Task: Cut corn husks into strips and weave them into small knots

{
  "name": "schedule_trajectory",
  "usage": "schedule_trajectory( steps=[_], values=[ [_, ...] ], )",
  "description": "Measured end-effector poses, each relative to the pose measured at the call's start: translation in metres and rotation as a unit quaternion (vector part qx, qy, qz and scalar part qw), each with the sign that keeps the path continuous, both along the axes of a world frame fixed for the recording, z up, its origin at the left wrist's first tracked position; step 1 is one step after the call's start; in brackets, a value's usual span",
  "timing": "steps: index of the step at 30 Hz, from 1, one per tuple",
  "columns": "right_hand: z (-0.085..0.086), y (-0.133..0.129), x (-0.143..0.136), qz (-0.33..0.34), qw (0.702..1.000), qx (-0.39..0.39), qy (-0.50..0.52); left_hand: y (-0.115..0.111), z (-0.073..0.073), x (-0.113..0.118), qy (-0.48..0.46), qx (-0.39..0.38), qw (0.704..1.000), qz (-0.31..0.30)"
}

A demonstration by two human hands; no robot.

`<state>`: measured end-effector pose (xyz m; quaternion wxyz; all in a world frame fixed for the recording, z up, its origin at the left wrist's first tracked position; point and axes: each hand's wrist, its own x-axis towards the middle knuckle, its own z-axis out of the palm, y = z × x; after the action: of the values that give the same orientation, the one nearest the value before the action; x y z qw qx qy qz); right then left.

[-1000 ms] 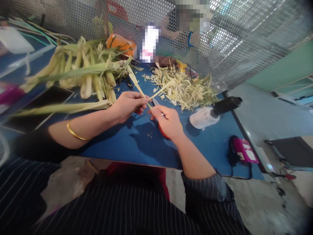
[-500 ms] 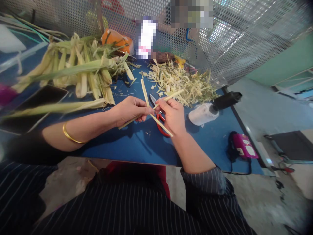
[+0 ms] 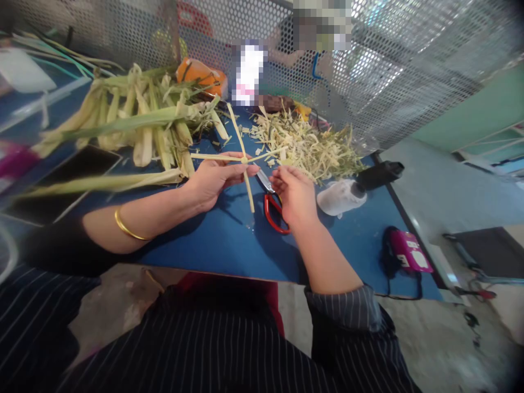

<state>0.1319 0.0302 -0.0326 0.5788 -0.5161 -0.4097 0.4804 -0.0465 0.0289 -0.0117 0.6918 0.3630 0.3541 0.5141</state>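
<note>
In the head view, my left hand (image 3: pixel 216 180) pinches a cross of narrow pale plant strips (image 3: pixel 249 188) at the crossing point. One long strip runs up and down, and the arms of the other stick out left and right. My right hand (image 3: pixel 298 194) is just right of the cross, apart from its centre, with fingers curled together; whatever they may hold is hidden. Below and between my hands, red-handled scissors (image 3: pixel 268 204) lie on the blue table (image 3: pixel 229 245), their handle partly behind my right hand.
Green-white leafy stalks (image 3: pixel 143 125) are heaped at left, over a dark flat panel (image 3: pixel 61 185). Shredded strips (image 3: pixel 311 142) form a pile at back right. A white thread cone (image 3: pixel 339 197), a black bottle-shaped object (image 3: pixel 382 173) and a magenta device (image 3: pixel 409 251) stand rightward. Perforated metal mesh (image 3: pixel 368 71) borders the back.
The crossed strips have turned and now stand more upright, held in my left hand alone. My right hand has let go of the strip and drawn slightly right.
</note>
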Motion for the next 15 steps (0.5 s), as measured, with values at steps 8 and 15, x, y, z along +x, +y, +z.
schedule_trajectory(
  steps=[8, 15],
  values=[
    [0.007, -0.023, -0.025, 0.173, 0.958, 0.071, -0.215, -0.003, -0.008, 0.003, 0.032, 0.005, 0.999, -0.027],
    [0.001, -0.017, -0.02, 0.215, 0.949, 0.096, -0.208, -0.001, -0.007, 0.002, 0.028, 0.011, 0.998, -0.048]
  ],
)
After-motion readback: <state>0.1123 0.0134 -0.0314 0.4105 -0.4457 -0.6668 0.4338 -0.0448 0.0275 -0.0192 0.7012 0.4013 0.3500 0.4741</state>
